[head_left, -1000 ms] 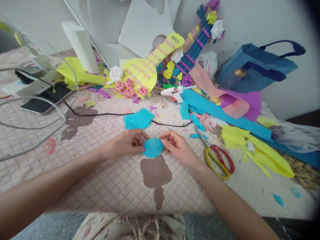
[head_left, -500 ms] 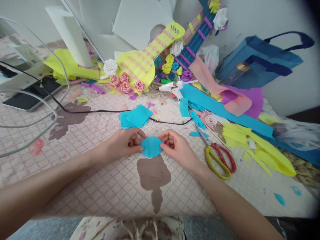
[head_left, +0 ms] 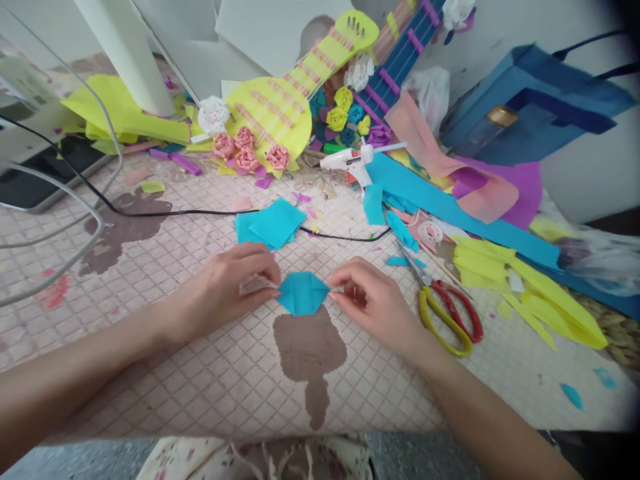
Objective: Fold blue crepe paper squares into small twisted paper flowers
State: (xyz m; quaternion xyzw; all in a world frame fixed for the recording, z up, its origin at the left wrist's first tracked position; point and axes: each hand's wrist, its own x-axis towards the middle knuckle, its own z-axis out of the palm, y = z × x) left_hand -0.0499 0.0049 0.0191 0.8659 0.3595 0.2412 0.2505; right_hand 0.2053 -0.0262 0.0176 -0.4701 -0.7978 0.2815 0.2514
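Between my hands is a small piece of blue crepe paper (head_left: pixel 303 294) with its corners folded in and a point at each side. My left hand (head_left: pixel 237 280) pinches the left point between thumb and forefinger. The right point is pinched by my right hand (head_left: pixel 373 300). Just beyond them lies a loose stack of blue paper squares (head_left: pixel 273 223). Scissors (head_left: pixel 445 310) with one yellow and one red handle rest to the right of my right hand.
A white glue gun (head_left: pixel 353 160) sits behind the hands, its black cord (head_left: pixel 190 213) crossing the table. Farther back are a yellow paper guitar (head_left: pixel 273 113) with pink roses and a blue bag (head_left: pixel 520 107). Yellow paper strips (head_left: pixel 545 293) lie at right.
My hands have moved slightly apart, still pinching the paper. It now looks wider, with pointed sides and folds showing. The camera view has shifted a little.
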